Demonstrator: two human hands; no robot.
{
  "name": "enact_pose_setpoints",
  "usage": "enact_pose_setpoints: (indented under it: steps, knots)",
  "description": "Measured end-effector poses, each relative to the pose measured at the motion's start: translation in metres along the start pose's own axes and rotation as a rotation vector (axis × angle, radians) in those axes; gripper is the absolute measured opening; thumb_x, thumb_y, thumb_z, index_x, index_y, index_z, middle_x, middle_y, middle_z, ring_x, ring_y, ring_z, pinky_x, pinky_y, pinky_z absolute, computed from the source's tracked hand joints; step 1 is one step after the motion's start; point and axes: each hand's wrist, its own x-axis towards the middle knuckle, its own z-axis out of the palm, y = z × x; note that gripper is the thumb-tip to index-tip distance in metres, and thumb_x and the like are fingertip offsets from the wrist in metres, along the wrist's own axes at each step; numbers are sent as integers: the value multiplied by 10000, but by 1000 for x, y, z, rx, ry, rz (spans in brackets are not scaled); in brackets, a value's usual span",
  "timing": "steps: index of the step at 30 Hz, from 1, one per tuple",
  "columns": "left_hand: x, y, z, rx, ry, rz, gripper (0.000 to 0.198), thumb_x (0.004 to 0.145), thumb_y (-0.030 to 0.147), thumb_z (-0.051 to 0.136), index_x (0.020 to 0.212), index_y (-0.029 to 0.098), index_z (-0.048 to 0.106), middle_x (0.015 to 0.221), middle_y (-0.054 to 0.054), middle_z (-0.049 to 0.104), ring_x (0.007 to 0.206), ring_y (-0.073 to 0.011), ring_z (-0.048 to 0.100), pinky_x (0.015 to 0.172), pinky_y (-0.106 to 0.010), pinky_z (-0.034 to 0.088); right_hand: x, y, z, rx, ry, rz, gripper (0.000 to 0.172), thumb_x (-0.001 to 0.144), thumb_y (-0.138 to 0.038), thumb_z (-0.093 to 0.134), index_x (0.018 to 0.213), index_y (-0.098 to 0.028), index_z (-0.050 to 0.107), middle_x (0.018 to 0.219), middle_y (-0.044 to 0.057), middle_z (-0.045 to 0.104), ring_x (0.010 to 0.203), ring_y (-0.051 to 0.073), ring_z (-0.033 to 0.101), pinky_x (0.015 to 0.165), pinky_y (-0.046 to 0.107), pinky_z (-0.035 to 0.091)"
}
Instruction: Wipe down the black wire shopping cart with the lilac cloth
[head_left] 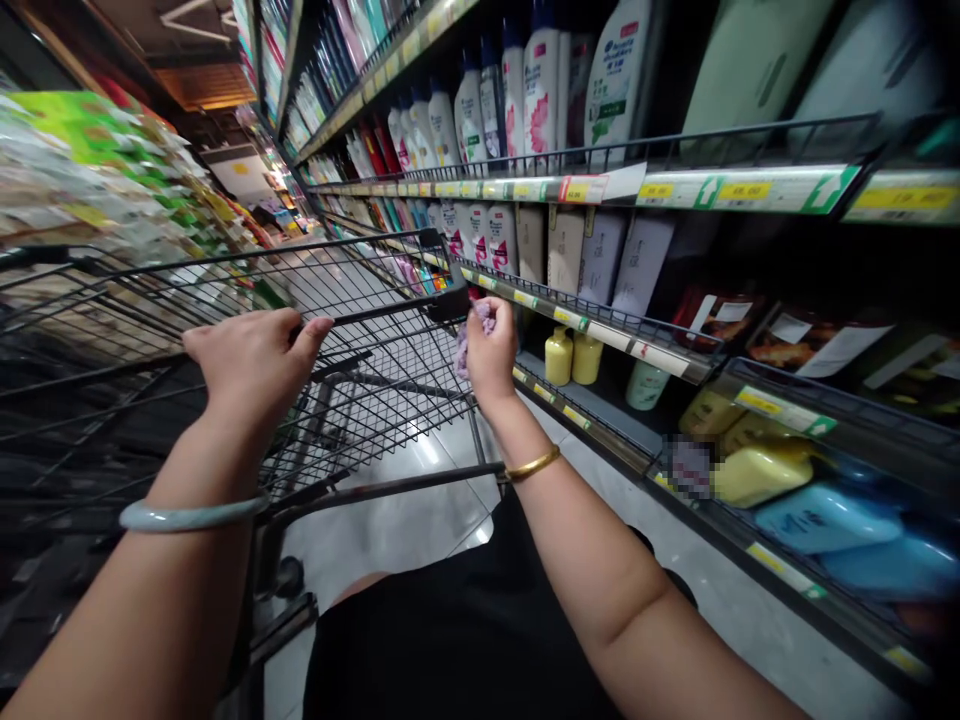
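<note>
A black wire shopping cart (382, 365) stands in front of me, and its basket looks bare inside. My left hand (251, 360), with a pale bangle at the wrist, is closed over the cart's handle bar (367, 312); its fingertips are hidden beneath. Beside the right end of that bar, my right hand (493, 350) is closed on a crumpled light purple cloth (462, 352), part of which sticks out past the fingers. A gold bangle circles the right wrist. Whether this hand also touches the cart, I cannot tell.
Shelves on the right hold shampoo bottles (544, 90), yellow bottles (557, 357) and blue bottles (829, 518) behind wire rails with price tags (739, 192). Packaged goods (112, 180) are stacked on the left. Shiny floor tiles (420, 515) show below the cart.
</note>
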Motion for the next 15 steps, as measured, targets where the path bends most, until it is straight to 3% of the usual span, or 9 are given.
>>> enact_pose_setpoints:
  steps: [6, 15]
  knots:
    - [7, 8, -1, -26, -50, -82, 581, 954, 634, 269, 848, 179, 614, 1045, -177, 732, 1018, -327, 638, 839, -453, 305, 7, 8, 9, 23, 25, 35, 131, 899, -353, 566, 979, -252, 547, 1026, 26, 660, 996, 189, 612, 1025, 373, 492]
    - [24, 31, -1, -57, -80, -90, 656, 973, 657, 255, 916, 152, 672, 1071, -213, 727, 1033, -357, 638, 880, -495, 345, 31, 25, 14, 39, 53, 55, 133, 907, -347, 579, 996, -253, 551, 1025, 27, 645, 995, 184, 616, 1056, 418, 506]
